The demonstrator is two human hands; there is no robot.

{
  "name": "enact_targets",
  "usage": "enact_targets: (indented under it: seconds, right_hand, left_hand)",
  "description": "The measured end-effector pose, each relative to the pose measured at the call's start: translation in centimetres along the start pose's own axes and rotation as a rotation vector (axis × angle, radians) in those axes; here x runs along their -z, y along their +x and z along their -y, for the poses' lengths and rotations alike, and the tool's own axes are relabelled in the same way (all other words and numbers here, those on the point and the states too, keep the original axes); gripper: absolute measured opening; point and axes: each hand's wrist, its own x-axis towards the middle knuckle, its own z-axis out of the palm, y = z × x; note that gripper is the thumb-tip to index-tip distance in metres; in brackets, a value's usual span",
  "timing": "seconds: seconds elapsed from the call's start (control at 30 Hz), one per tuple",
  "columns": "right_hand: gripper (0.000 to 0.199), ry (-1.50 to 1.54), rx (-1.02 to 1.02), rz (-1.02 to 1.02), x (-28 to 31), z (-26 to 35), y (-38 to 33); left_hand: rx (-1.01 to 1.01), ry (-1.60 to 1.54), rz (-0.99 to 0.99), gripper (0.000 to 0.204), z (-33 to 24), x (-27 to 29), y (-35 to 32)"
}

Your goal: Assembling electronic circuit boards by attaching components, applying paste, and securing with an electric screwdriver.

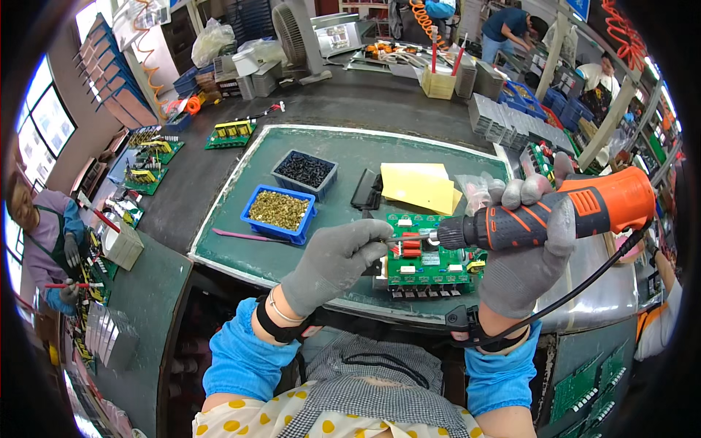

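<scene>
My right hand [529, 259], in a grey glove, is wrapped round an orange and black corded electric drill [540, 219] that lies sideways and points left. Its thin metal bit [410, 239] reaches toward my left hand [332, 261], also gloved. The left thumb and fingers are pinched together at the bit's tip; whatever is between them is too small to make out. Below the bit a green circuit board [431, 277] with red and white components rests on the green work mat [336, 157]. The drill and bit cover part of the board.
A blue bin [252, 223] holds small brass-coloured parts; a grey bin [275, 174] holds black ones. Yellow sheets [416, 182], a black plastic piece [366, 190] and a pink stick [241, 235] lie on the mat. The drill's black cable [577, 303] hangs by my right forearm. Co-workers sit around.
</scene>
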Motion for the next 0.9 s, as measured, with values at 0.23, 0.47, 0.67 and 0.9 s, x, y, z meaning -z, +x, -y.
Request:
enact_targets:
  seconds: [0.23, 0.47, 0.67, 0.9]
  right_hand:
    - [0.067, 0.061, -0.001, 0.005, -0.4, 0.1, -0.6]
    - [0.068, -0.006, -0.016, -0.02, -1.0, 0.0, -1.3]
    - [0.063, 0.045, -0.047, -0.088, -0.4, -0.1, -0.8]
    - [0.063, 0.08, -0.037, -0.09, 0.1, 0.0, -0.7]
  left_hand:
    - [-0.044, -0.015, -0.044, 0.021, 0.3, -0.3, -0.5]
    - [-0.187, 0.146, -0.129, 0.021, 0.7, -0.7, -0.4]
    - [-0.231, 0.195, -0.126, 0.024, 0.7, -0.6, -0.7]
    - [-0.199, 0.284, -0.116, 0.091, 1.4, 1.3, -1.4]
